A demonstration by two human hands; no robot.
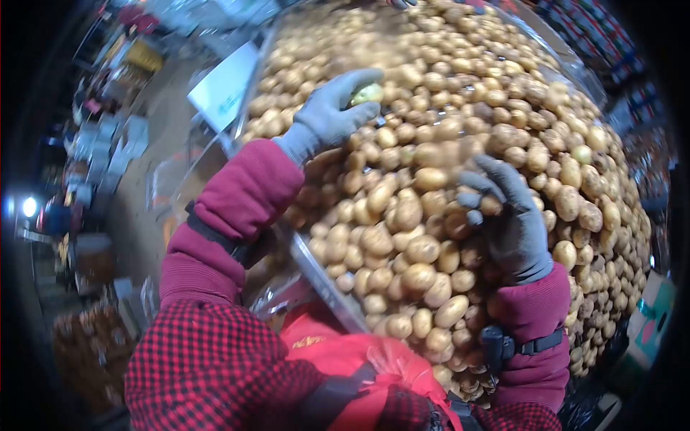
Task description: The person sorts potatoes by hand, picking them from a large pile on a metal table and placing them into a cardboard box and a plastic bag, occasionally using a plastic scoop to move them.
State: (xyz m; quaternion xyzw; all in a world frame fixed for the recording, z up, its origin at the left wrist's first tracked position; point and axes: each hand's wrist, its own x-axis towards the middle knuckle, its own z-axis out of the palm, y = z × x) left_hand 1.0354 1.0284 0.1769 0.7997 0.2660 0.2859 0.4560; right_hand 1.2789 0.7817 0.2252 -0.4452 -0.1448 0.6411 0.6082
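1. Count: two gloved hands, one heap of potatoes (445,179) too numerous to count, one red bag (359,359), one white card (224,90)
2. Left hand (334,115): clenched around one pale potato (368,93), held over the upper left of the heap, just inside its edge
3. Right hand (512,219): fingers curled down onto the middle of the heap; whether it grasps a potato cannot be told
4. Edges: a metal rim (327,284) bounds the heap on its near left side; the red bag sits just below that rim
5. Open room: the heap fills the space up to the rim; a strip of floor (154,136) shows beyond the left edge
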